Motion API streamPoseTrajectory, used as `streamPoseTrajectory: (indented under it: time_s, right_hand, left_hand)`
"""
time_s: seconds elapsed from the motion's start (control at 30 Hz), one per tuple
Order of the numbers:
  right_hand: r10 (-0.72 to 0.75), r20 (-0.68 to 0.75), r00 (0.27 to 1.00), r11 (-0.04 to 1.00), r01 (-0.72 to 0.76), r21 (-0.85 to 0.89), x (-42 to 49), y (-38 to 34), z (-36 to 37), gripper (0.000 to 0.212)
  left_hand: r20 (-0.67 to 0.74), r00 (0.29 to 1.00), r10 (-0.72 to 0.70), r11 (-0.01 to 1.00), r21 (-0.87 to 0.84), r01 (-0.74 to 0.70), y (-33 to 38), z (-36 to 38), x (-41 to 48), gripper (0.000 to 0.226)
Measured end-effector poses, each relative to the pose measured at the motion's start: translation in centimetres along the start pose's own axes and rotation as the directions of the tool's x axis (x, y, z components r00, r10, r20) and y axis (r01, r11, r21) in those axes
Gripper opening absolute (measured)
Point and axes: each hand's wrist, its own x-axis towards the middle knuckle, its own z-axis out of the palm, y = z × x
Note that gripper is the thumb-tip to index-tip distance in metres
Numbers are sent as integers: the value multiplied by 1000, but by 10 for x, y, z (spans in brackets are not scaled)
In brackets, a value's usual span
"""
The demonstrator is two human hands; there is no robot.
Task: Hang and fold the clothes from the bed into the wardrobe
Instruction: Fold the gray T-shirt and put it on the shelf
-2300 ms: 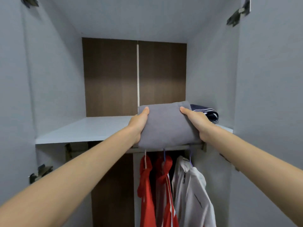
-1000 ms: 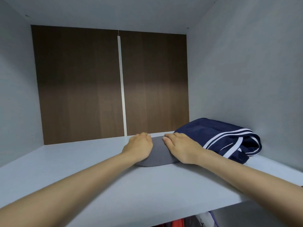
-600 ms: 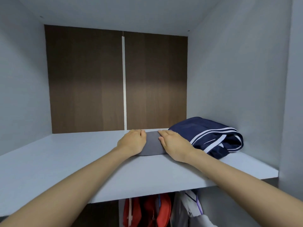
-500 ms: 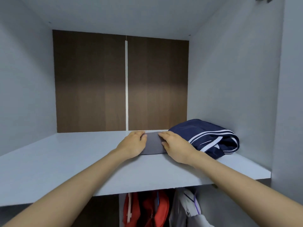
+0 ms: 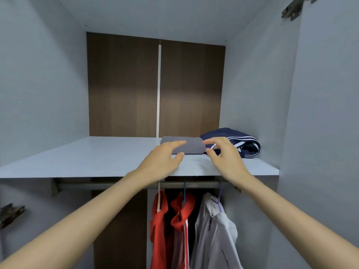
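A folded grey garment lies flat on the wardrobe's upper shelf, right of centre. A folded navy garment with white stripes sits beside it against the right wall. My left hand hovers just in front of the grey garment, fingers relaxed and spread, holding nothing. My right hand hovers to the garment's right front, fingers loosely open, also holding nothing. Both hands are off the cloth.
Below the shelf a metal rail carries two red garments and a white-grey jacket on hangers. A brown back panel closes the wardrobe. Door hinges show at upper right and lower left.
Both hands pushed the grey garment back onto the shelf, then let go and drew back toward the shelf's front edge. The view dropped, showing the rail and hanging clothes.
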Motion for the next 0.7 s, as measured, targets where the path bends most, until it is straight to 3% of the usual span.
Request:
streamPoseTrajectory:
  time_s: [0.2, 0.4, 0.7]
  right_hand:
    - [82, -35, 996, 997, -81, 14, -63, -49, -18, 23]
    - [152, -84, 985, 988, -155, -22, -152, -107, -34, 22]
    - [367, -112, 924, 928, -372, -30, -314, -165, -85, 19]
  left_hand:
    - [-53, 998, 23, 996, -83, -28, 29, -26, -67, 45]
    - [-6, 995, 98, 973, -211, -97, 52, -38, -157, 47]
    - [205, 967, 154, 951, -297, -89, 105, -29, -268, 47]
